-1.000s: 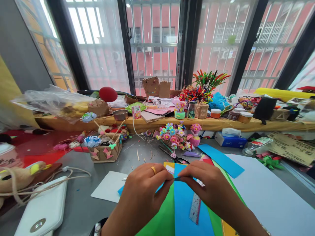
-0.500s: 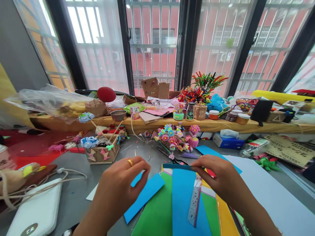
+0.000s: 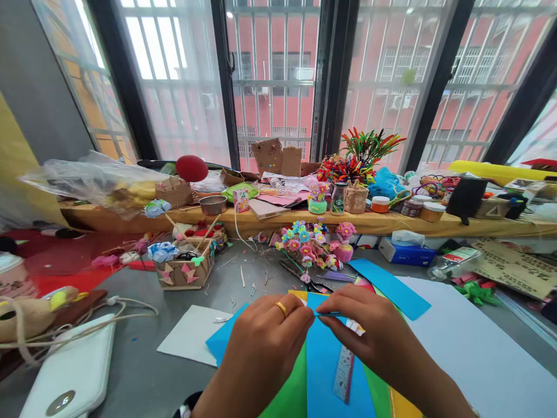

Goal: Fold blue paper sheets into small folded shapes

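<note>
My left hand, with a ring on one finger, is closed with its fingertips on the end of a narrow blue paper strip. My right hand pinches the same strip, and the two sets of fingertips nearly meet. Most of the strip is hidden by my fingers. Beneath my hands lies a wide blue paper piece on top of green paper. A patterned ruler rests on the blue paper, below my right hand. Another blue paper piece is partly behind my left hand.
A white paper sheet lies on the left, and a large white sheet on the right. Scissors and crocheted flowers sit behind my hands. A cardboard box and a white power bank stand to the left.
My left hand has moved right and closed on the strip's free end. My right hand has come slightly left and lower with the strip. The white paper sheet at left shows more.
</note>
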Motion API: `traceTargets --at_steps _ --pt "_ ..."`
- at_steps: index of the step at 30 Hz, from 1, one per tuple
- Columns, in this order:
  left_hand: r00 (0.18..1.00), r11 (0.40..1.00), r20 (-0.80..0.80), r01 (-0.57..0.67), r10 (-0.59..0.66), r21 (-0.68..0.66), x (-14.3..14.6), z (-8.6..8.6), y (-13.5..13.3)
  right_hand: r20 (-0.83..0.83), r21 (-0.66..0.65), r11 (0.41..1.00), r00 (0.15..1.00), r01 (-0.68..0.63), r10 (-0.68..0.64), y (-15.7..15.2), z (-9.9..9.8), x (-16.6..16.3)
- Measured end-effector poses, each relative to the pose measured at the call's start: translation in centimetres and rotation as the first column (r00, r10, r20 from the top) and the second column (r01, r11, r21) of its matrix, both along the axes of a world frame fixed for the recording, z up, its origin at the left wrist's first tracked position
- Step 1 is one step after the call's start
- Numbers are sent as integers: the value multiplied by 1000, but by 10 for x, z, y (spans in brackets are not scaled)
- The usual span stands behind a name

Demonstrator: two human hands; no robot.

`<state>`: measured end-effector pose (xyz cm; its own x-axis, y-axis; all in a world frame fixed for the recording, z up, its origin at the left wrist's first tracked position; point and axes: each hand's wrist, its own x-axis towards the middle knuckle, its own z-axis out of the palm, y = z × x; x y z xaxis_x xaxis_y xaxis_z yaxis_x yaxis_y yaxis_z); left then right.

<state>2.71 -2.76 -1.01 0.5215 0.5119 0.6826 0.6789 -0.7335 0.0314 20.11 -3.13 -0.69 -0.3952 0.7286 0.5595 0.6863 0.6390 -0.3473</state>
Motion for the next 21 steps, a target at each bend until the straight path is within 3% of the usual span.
traceTargets --at_steps 6,11,13,15,17,21 --pt "997 998 -70 16 -12 53 -8 4 1 -9 55 998 1000 -12 12 3 -2 -1" --pt "998 999 -53 -25 27 35 -22 10 5 -15 65 993 995 100 -99 11 -3 23" --pt "998 997 -33 -50 52 51 -26 11 6 -60 106 969 975 221 -216 11 -1 33" --pt "998 996 -24 -64 66 58 -27 12 6 -153 108 963 961 249 -231 8 1 36" --pt "998 998 -35 -55 57 42 -24 11 5 -175 90 983 974 159 -142 3 3 29" --pt "999 1000 -44 25 -25 7 -14 8 1 -66 147 988 996 -50 61 -2 0 0"
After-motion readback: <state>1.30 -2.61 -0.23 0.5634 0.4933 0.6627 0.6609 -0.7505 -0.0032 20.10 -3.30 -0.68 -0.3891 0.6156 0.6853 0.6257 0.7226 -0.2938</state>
